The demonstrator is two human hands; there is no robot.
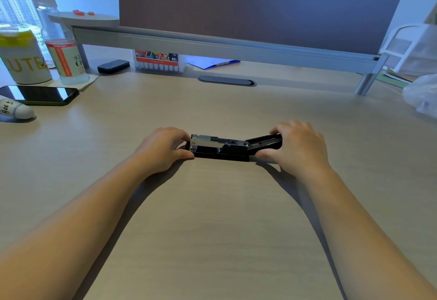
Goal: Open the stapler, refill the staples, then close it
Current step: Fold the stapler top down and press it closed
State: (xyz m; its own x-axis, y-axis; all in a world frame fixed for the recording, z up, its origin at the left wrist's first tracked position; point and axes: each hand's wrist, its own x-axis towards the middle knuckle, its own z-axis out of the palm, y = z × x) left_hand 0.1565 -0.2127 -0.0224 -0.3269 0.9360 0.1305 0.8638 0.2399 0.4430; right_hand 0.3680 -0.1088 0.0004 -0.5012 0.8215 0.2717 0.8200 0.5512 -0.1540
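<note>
A black stapler lies sideways on the wooden desk, in the middle of the view. Its black top cover is swung back to the right, which bares the silver metal staple channel. My left hand grips the stapler's left end between thumb and fingers. Over on the right, my right hand holds the swung-back cover. Whether staples lie in the channel is too small to tell. No loose staples or staple box can be seen.
A phone, a white can and a plastic bottle stand at the far left. A marker box, a black case and a blue clipboard sit under the monitor shelf. A plastic bag lies far right.
</note>
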